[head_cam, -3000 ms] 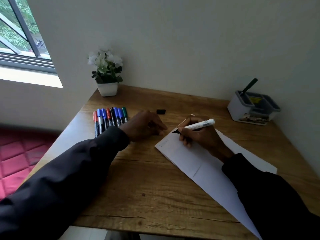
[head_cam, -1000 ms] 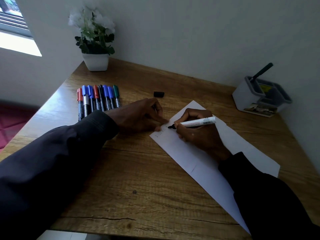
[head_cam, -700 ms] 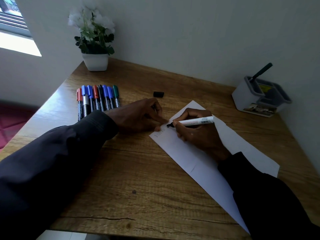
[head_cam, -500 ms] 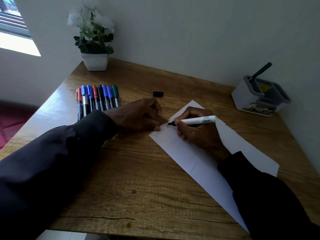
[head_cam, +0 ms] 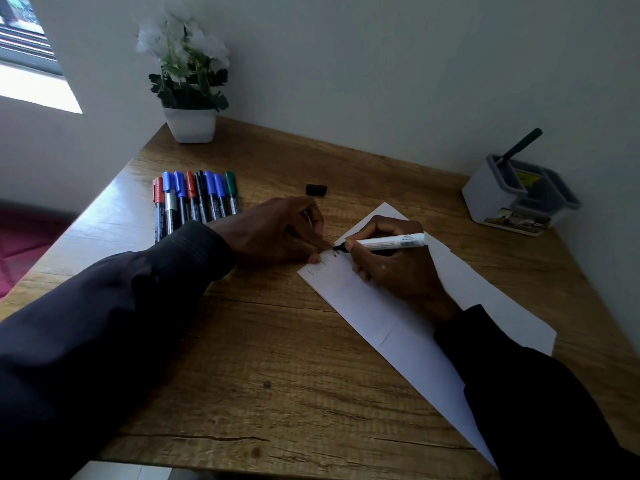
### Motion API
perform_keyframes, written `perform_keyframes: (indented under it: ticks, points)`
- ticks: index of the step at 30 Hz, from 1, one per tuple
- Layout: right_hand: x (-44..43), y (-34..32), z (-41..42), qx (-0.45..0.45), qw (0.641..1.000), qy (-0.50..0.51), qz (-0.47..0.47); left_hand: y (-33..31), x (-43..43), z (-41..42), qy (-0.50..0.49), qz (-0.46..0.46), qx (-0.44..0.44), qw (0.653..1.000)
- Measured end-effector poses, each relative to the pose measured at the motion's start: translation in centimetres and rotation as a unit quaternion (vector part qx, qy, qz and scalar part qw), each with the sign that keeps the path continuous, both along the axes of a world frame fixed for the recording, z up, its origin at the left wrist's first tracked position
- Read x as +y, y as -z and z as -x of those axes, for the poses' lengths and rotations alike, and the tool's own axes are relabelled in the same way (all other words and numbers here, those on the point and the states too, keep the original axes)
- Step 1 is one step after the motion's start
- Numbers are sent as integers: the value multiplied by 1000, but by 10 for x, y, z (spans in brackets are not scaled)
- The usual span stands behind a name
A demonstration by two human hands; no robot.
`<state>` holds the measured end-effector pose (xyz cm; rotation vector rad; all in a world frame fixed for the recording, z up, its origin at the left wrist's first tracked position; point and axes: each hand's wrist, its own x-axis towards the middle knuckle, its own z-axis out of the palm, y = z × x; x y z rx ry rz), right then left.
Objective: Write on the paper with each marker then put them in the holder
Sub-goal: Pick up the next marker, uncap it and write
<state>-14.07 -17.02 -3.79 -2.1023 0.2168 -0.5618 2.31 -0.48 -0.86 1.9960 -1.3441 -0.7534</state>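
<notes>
Against the view three seconds ago: the left hand (head_cam: 277,233) then lay on the bare counter (head_cam: 277,375), apart from the paper (head_cam: 381,323). Now its loosely bent fingers rest their tips on the sheet's far-left corner. The marker (head_cam: 388,242) then sloped up at its rear end; now it lies nearly level. Against half a second ago, the tip sits a touch further left and a short black stroke shows under it. Faint lettering runs along the sheet's edge just below that.

Marker: white barrel, black tip, cap off. Long axis runs roughly left to right across the counter. The tip points left, toward the left hand, and the rear end points toward the counter's right edge. The tip touches the paper at its far-left corner.

Right hand (head_cam: 391,268): fingers curled round the barrel close to the tip, heel of the hand resting on the sheet.

The paper lies diagonally on the right half of the counter, from mid-counter to the near-right edge.

Holder (head_cam: 512,202): at the far-right corner, with one green marker (head_cam: 521,145) standing tilted in it.

Capped markers (head_cam: 194,199): side by side near the left edge, caps toward the wall.

A black cap (head_cam: 316,189) lies alone beyond the left hand.

Potted plant (head_cam: 190,84): far-left corner.
</notes>
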Motion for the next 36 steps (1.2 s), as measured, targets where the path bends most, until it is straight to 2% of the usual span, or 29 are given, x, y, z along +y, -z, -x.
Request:
perform_keyframes:
  ticks: [9,14,20,29,36]
  points:
    - [0,0,-1,15,1000,18,-16,1,-1,-2,-3,4,1,1000]
    - [-4,2,0,23,999,28,10,1,0,-1,-6,-1,-6,1000]
    - [0,-2,1,16,999,36,-35,0,0,0,2,-2,-12,1000]
    - [-2,-3,1,29,998,53,-10,2,0,-2,1,3,-4,1000]
    - [-3,0,1,23,998,46,-41,4,-1,-3,3,0,-7,1000]
